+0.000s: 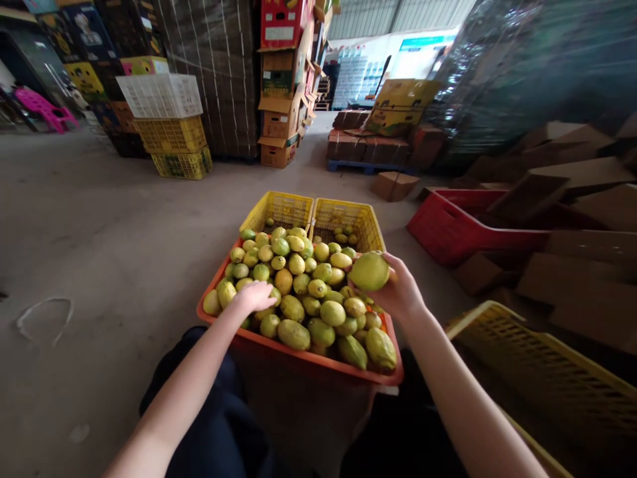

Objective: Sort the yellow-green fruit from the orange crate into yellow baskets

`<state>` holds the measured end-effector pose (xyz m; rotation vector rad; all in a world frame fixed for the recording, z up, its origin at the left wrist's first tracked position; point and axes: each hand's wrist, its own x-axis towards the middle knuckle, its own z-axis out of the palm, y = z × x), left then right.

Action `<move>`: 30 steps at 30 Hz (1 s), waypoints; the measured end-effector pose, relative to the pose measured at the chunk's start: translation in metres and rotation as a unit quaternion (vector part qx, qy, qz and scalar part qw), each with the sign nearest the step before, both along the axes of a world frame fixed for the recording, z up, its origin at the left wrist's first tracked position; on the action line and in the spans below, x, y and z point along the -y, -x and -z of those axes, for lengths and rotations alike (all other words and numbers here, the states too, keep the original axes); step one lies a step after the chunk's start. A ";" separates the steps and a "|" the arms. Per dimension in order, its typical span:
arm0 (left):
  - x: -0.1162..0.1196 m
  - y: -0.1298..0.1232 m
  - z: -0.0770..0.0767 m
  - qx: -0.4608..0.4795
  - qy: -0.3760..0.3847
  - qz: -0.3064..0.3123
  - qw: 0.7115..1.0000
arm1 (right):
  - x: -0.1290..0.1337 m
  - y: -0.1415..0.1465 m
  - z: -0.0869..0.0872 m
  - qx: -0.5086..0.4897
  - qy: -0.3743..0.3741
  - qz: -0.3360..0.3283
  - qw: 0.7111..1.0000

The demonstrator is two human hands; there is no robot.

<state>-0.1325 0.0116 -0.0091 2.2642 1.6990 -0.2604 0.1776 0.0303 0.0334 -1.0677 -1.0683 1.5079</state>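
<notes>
My right hand (404,291) holds up a large, smooth yellow-green fruit (371,271) at the right side of an orange-red crate (323,364). Its fingers wrap the fruit from behind and the right. Heaped in this crate are many lemon-like oval fruits (332,313), yellow to green, some with brown marks. On the left part of the heap, my left hand (257,296) reaches down with its fingers curled at a smaller yellow-green fruit (275,296). The back of that hand partly hides the fruit and the fingertips.
Two yellow crates (348,207) with a few fruits inside stand just beyond the heap. Another yellow crate (547,352) is close on my right, with a red crate (438,226) and loose cardboard (572,272) behind it. Stacked crates (174,136) and boxes (279,123) stand farther back.
</notes>
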 end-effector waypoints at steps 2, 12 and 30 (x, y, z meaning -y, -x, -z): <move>-0.007 -0.020 0.004 -0.001 -0.003 -0.008 1.000 | 0.012 -0.001 -0.005 -0.064 0.041 0.018 0.997; -0.050 -0.077 0.038 -0.045 -0.027 -0.148 0.988 | 0.038 -0.015 -0.014 -0.116 0.163 0.065 0.978; -0.036 -0.093 0.043 -0.054 -0.091 -0.167 0.980 | 0.039 -0.008 -0.023 -0.160 0.192 0.069 0.966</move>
